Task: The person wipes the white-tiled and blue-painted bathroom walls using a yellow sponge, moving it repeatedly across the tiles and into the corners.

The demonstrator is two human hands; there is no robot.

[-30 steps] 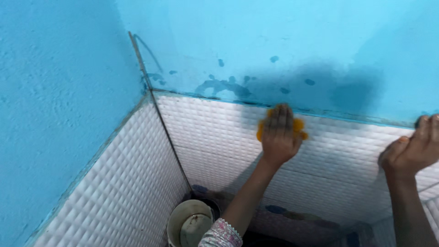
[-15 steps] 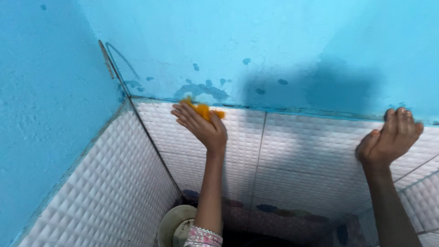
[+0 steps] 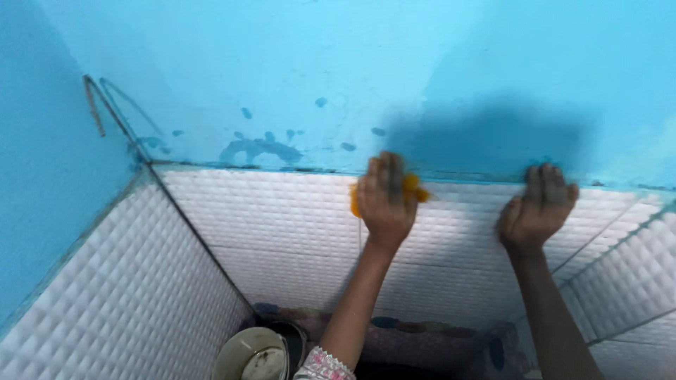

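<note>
Since 0.5 s ago, my left hand (image 3: pixel 384 200) slid right w/ yellow sponge (image 3: pixel 412 188) pressed flat under fingers on white tile (image 3: pixel 282 218), near right hand (image 3: pixel 536 207), fingers spread, empty.

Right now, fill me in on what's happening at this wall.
A person is working on a tiled wall below blue paint. The left hand presses a yellow sponge flat against the top row of white tiles, just under the painted edge. The right hand rests bare on the same row, further right. Dark wet marks show on the blue paint above. A pale bucket sits on the floor in the corner below.
</note>
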